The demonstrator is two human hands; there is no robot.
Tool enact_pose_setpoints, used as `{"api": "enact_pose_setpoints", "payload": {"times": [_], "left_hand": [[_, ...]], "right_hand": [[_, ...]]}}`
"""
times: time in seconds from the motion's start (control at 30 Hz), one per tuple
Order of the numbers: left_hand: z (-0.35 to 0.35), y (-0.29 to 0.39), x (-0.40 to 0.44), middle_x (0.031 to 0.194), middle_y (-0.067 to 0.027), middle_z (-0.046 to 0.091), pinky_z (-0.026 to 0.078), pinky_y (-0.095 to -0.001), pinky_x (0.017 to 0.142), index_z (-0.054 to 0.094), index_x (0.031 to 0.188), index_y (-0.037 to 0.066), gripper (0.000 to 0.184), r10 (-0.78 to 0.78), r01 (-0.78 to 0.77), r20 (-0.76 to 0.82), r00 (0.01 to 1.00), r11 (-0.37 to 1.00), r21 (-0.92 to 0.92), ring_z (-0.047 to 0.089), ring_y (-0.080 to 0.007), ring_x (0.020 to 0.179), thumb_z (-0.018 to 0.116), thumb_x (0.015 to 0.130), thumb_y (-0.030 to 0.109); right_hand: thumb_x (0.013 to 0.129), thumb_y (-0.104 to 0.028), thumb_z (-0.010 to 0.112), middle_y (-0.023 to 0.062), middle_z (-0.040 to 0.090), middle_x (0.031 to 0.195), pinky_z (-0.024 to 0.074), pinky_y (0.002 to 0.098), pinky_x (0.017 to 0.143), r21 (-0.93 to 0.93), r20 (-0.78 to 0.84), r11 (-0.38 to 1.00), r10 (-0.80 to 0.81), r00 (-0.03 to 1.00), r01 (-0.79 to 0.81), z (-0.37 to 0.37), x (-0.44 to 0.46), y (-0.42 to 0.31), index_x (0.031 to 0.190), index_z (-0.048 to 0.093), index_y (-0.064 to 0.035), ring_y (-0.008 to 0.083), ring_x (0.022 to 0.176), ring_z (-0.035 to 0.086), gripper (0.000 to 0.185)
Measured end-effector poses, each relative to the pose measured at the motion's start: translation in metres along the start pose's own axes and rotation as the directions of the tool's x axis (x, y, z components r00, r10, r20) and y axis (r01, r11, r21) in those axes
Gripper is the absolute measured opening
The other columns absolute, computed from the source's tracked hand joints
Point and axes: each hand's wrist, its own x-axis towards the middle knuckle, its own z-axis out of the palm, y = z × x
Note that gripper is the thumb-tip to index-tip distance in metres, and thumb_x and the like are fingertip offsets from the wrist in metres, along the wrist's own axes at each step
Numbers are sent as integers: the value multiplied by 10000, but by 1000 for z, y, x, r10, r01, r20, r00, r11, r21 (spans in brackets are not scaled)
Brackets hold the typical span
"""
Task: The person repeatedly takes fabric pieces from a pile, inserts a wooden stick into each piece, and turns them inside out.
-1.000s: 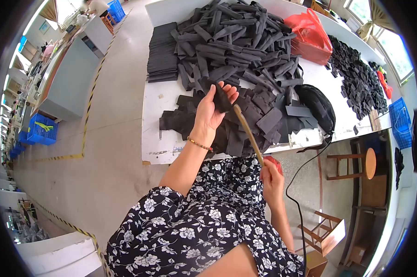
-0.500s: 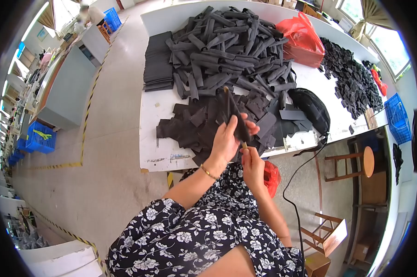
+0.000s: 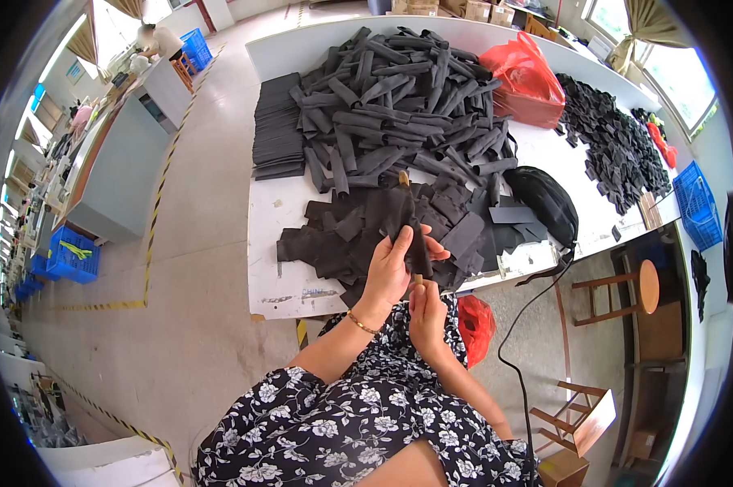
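A dark grey fabric tube (image 3: 416,253) sits around a wooden stick (image 3: 404,178), whose rounded tip sticks out at the far end. My left hand (image 3: 392,266) is closed around the fabric, thumb on top and fingertips showing on the right. Just below, my right hand (image 3: 428,321) grips the stick's near end, which shows briefly between the cloth and my fingers. Under both hands spreads a heap of flat dark fabric pieces (image 3: 334,231). Behind it rises a large pile of rolled dark fabric tubes (image 3: 399,105).
A neat stack of dark fabric (image 3: 277,130) lies at the table's left. To the right are a red plastic bag (image 3: 525,81), a black bag (image 3: 545,203) and small dark pieces (image 3: 614,138). A cable (image 3: 508,357) hangs past the front edge near wooden stools (image 3: 573,418).
Both hands have come slightly closer to my body with the stick. The stick stands a little straighter, and its bare wooden tip shows more clearly. Both grips hold.
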Motion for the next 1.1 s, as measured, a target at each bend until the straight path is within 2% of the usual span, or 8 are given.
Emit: {"api": "enact_pose_setpoints", "payload": {"times": [0.2,0.33,0.6,0.67,0.73,0.93,1.0,1.1], "left_hand": [[11,5,-1,814,-155,655,577,-389,700,560,1068,-52,346,14,-12,-55,998,999,30,686,-299,734,494,1000,281],[4,36,14,562,-37,500,375,-260,323,545,924,0,250,92,-60,-197,976,985,159,431,-113,349,528,983,242],[-76,128,52,536,73,293,234,-219,395,510,850,94,297,463,-484,-264,846,875,-15,247,-45,416,515,986,357],[-73,123,61,537,58,314,216,-214,379,514,840,95,292,411,-452,-322,853,890,-61,245,-54,397,535,978,351],[-61,89,58,554,45,350,243,-223,385,506,876,98,236,299,-378,-404,864,917,-128,285,-60,403,498,998,300],[-41,20,37,620,9,430,343,-246,422,500,871,88,264,54,-195,-445,894,941,-278,386,-101,457,480,1000,318],[-35,30,32,740,-40,555,459,-266,539,566,976,54,305,71,-114,-560,826,993,-42,535,-143,591,510,984,354],[-40,51,26,1088,-86,626,489,-247,776,553,1223,3,455,170,-96,-80,982,821,564,605,-135,966,573,951,366]], "right_hand": [[1020,-160,410,91,501,600,405,331,497,-45,96,997,61,994,-57,-8,-9,1,972,499,-11,185,522,519,180],[1009,-151,434,92,502,594,404,338,498,-76,189,997,41,981,-27,-6,-36,15,939,499,-17,197,509,505,164],[1023,-281,435,40,542,782,410,245,666,27,778,945,186,601,-327,-104,-97,31,892,577,-28,81,725,496,318],[979,-312,528,-6,522,705,397,243,581,-91,666,874,410,623,-478,-117,-80,-2,867,606,-37,72,652,473,307],[892,-225,666,-42,489,686,374,231,539,120,267,985,85,960,-120,-87,-50,3,914,576,-21,59,611,430,224],[890,-91,669,-18,522,776,328,203,492,301,-3,949,-96,995,92,0,42,-11,1011,589,-5,37,567,413,168],[938,-111,611,-42,512,717,308,186,473,471,53,879,63,997,-80,-7,48,-24,944,599,-19,24,529,393,93],[956,-153,592,-69,478,665,302,206,483,349,128,932,56,990,-98,-27,68,-25,880,596,-32,25,556,383,144]]}}
